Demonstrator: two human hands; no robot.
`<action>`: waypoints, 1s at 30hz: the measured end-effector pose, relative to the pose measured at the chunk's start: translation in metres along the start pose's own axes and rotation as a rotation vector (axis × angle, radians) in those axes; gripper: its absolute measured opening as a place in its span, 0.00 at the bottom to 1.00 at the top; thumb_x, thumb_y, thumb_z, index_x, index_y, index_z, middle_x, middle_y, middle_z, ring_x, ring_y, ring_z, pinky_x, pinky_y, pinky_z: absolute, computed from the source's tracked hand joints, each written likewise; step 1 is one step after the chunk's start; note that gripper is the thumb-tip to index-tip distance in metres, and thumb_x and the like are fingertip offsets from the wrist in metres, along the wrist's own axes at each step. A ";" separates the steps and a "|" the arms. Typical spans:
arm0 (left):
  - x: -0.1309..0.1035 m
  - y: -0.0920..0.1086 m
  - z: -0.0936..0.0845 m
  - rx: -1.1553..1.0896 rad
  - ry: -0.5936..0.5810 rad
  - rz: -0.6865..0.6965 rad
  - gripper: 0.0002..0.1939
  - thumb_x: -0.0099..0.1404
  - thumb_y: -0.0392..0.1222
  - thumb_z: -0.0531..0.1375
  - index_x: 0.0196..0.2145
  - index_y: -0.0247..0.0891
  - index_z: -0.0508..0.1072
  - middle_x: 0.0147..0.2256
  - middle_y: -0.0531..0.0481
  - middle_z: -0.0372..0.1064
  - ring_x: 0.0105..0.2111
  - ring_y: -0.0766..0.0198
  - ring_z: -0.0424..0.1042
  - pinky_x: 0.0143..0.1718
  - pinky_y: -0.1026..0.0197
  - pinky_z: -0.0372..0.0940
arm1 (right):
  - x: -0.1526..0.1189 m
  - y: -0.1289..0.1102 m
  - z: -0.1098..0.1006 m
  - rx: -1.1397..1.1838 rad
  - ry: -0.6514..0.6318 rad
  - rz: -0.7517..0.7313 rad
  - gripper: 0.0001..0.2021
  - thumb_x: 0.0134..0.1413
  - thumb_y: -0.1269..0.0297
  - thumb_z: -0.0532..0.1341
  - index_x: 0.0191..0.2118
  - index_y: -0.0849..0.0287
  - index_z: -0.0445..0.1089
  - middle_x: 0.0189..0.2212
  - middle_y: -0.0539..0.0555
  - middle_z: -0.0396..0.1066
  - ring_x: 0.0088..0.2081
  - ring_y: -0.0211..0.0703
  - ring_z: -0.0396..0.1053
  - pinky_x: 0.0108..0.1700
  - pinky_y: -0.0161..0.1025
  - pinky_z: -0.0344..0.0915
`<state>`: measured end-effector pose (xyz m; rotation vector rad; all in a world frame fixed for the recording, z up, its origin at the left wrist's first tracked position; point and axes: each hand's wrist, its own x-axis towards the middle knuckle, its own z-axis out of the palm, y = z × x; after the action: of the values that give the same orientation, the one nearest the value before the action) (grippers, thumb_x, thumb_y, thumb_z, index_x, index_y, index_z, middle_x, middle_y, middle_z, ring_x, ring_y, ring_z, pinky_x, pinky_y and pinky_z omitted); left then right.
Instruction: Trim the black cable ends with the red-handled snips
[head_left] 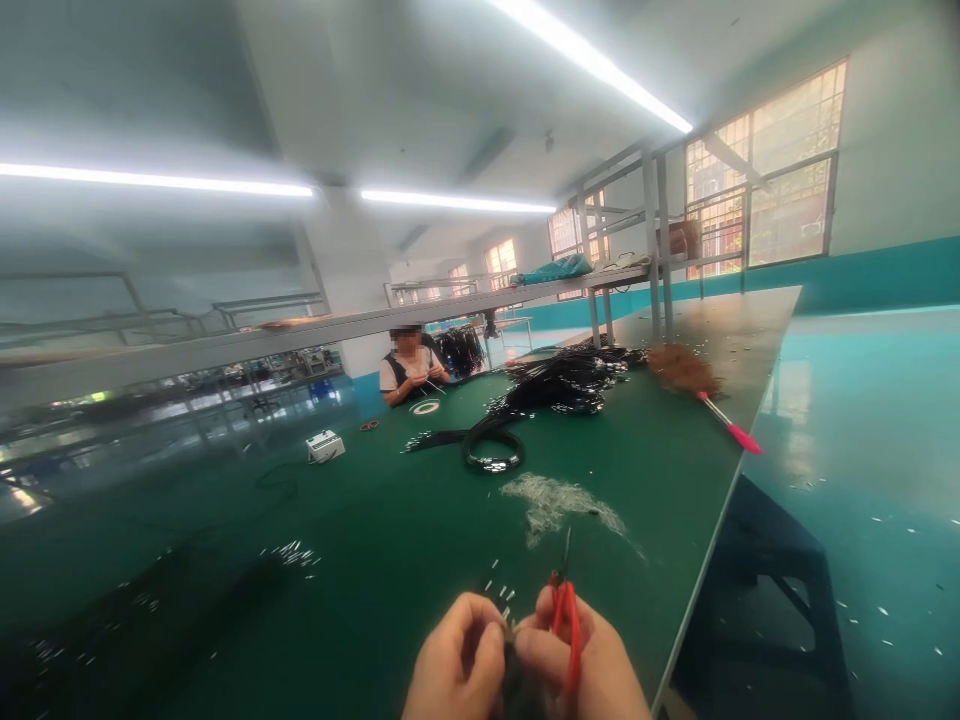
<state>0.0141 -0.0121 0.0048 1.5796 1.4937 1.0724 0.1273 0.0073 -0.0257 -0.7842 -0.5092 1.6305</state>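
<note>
My right hand (600,665) is closed around red-handled scissors (574,640), with their dark blades pointing away from me over the green table. My left hand (454,660) is pinched close beside it, holding dark cables (513,672) with pale tips that stick out between the two hands. Thumb and fingertips of both hands meet near those tips. Just ahead of the scissors lies a tangled heap of thin clear strips (555,503).
A coiled black cable bundle (493,465) and a large pile of black cables (562,380) lie farther up the table (420,510). A brown duster (686,372) sits by the right edge. At left is a white box (325,447). A co-worker (412,370) sits across.
</note>
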 end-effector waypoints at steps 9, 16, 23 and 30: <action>0.008 -0.003 -0.004 -0.323 -0.147 -0.086 0.18 0.55 0.55 0.60 0.34 0.36 0.69 0.25 0.53 0.64 0.22 0.67 0.61 0.24 0.65 0.58 | 0.012 0.013 -0.009 0.091 -0.041 0.072 0.16 0.23 0.70 0.68 0.19 0.55 0.58 0.10 0.41 0.59 0.16 0.32 0.57 0.21 0.32 0.52; 0.006 -0.011 -0.001 -0.119 0.013 0.050 0.17 0.54 0.55 0.59 0.23 0.38 0.69 0.24 0.53 0.64 0.25 0.64 0.62 0.27 0.64 0.56 | 0.001 0.004 -0.004 -0.007 -0.037 -0.019 0.17 0.28 0.70 0.68 0.22 0.56 0.57 0.11 0.41 0.63 0.15 0.29 0.57 0.22 0.31 0.50; 0.013 -0.021 0.000 -0.239 -0.130 -0.102 0.26 0.50 0.67 0.59 0.23 0.38 0.64 0.17 0.59 0.56 0.19 0.69 0.54 0.22 0.66 0.50 | 0.002 0.003 -0.005 -0.030 -0.035 -0.012 0.16 0.26 0.70 0.66 0.21 0.56 0.56 0.10 0.42 0.63 0.14 0.31 0.58 0.21 0.31 0.49; 0.012 -0.011 -0.014 0.023 -0.166 -0.007 0.19 0.61 0.57 0.51 0.27 0.38 0.65 0.21 0.58 0.56 0.20 0.68 0.52 0.22 0.66 0.49 | -0.003 -0.011 -0.005 -0.079 -0.027 -0.018 0.14 0.28 0.70 0.67 0.22 0.58 0.60 0.12 0.41 0.63 0.14 0.29 0.57 0.19 0.30 0.45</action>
<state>-0.0037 0.0004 0.0018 1.6356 1.4034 0.8995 0.1393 0.0062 -0.0207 -0.8144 -0.6010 1.6138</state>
